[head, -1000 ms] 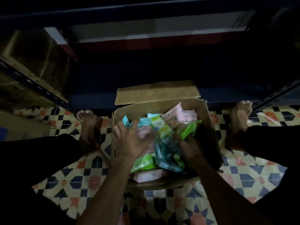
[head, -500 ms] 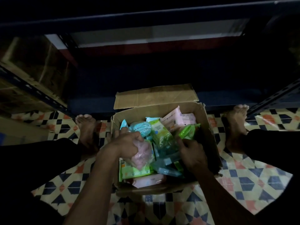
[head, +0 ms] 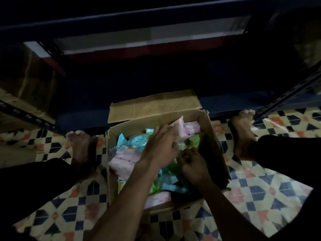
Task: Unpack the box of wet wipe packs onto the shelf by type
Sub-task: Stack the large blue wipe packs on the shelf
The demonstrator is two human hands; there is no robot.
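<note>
Both hands deep in the box (head: 215, 146) of wipe packs, on the tiled floor (head: 260, 197) between bare feet.

Right hand (head: 194, 164), at four o'clock, curls its fingers; what it grips is hidden. Left hand (head: 161, 145) reaches flat, fingers straight toward twelve, resting on packs beside the pink pack (head: 186, 130). Flap (head: 154, 106) points at the dark shelf (head: 156, 25).

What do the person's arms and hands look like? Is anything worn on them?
Both forearms are bare up to the frame's edge: no sleeves show. The left hand and the right hand wear no gloves. No watch, ring or band is visible, though the light is dim.
</note>
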